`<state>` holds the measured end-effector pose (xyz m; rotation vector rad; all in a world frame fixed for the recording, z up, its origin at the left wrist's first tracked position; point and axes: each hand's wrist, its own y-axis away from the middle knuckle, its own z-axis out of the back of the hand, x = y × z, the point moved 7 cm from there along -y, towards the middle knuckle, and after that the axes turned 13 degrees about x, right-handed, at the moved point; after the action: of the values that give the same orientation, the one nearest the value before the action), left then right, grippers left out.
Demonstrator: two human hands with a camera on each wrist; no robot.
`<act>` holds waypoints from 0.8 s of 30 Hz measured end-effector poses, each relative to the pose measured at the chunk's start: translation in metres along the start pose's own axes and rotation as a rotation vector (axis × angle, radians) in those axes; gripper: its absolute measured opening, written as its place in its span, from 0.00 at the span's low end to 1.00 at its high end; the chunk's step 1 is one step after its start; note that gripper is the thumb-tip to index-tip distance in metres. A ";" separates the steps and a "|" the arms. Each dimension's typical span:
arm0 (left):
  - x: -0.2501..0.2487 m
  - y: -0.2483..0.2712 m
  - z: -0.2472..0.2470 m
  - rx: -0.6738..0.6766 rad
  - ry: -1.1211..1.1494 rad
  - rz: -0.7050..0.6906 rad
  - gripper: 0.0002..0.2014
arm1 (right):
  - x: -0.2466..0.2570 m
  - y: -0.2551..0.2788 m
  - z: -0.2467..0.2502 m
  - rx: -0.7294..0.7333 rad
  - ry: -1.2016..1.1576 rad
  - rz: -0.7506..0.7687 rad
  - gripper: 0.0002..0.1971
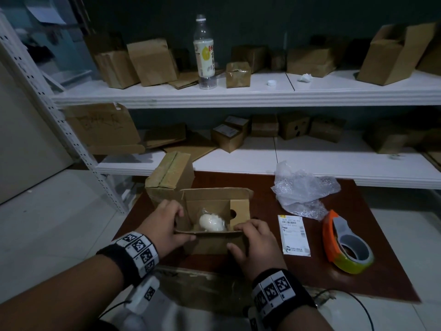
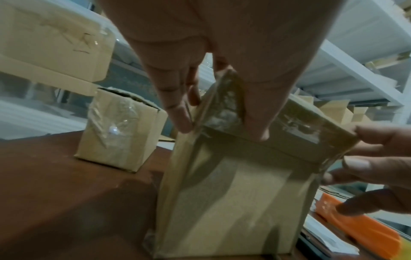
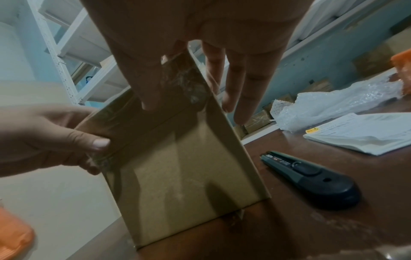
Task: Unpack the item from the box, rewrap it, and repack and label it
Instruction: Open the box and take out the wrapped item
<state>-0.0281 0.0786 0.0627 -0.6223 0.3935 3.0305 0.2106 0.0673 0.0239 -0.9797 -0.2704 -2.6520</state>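
Observation:
An open brown cardboard box (image 1: 214, 244) stands on the dark red table. A white item (image 1: 211, 222) in clear plastic lies at its bottom. My left hand (image 1: 181, 225) pinches the left end of the near flap, thumb on the outer face (image 2: 260, 130). My right hand (image 1: 236, 236) pinches the same flap's right end, thumb on the front. In the right wrist view the box (image 3: 189, 176) fills the middle under my right hand (image 3: 191, 107). Bubble wrap (image 1: 303, 192) and a white shipping label (image 1: 294, 235) lie to the right.
A taped box (image 1: 169, 177) stands just behind the open one on the left. An orange tape dispenser (image 1: 346, 244) sits at the right. A black utility knife (image 3: 311, 179) lies right of the box. White shelves (image 1: 262, 91) with several cartons and a bottle (image 1: 205, 53) rise behind.

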 end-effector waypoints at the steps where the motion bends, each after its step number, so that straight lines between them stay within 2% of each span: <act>1: 0.004 0.001 0.000 -0.009 0.021 -0.011 0.28 | 0.000 0.000 0.000 -0.003 -0.007 0.003 0.23; 5: 0.010 0.004 0.000 -0.025 0.115 -0.069 0.23 | -0.001 0.000 0.000 -0.015 -0.067 -0.003 0.32; 8: 0.009 0.004 0.004 -0.075 0.085 -0.010 0.17 | -0.001 0.000 0.002 -0.020 -0.162 -0.009 0.37; 10: 0.003 0.007 0.014 -0.154 -0.019 0.066 0.20 | -0.001 0.000 0.001 -0.006 -0.195 -0.024 0.39; 13: -0.041 0.018 0.030 -0.261 -0.236 -0.026 0.20 | -0.002 -0.001 -0.002 -0.014 -0.229 -0.048 0.37; 15: -0.071 0.019 0.025 -0.181 -0.292 -0.078 0.21 | -0.006 -0.003 -0.002 -0.043 -0.324 -0.070 0.31; 18: -0.088 0.005 -0.005 0.093 -0.261 0.044 0.31 | -0.018 -0.005 -0.002 -0.091 -0.544 -0.127 0.17; 20: -0.093 -0.004 -0.024 0.212 -0.296 0.116 0.39 | -0.026 -0.005 -0.001 -0.137 -0.676 -0.173 0.10; 22: -0.096 -0.010 -0.036 0.246 -0.399 0.149 0.44 | -0.032 -0.004 0.001 -0.179 -0.726 -0.204 0.06; 24: -0.098 -0.011 -0.040 0.229 -0.468 0.159 0.41 | -0.035 -0.003 0.005 -0.211 -0.740 -0.210 0.06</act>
<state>0.0785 0.0824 0.0631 0.1383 0.7751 3.0692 0.2381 0.0789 0.0040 -2.0835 -0.2585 -2.4038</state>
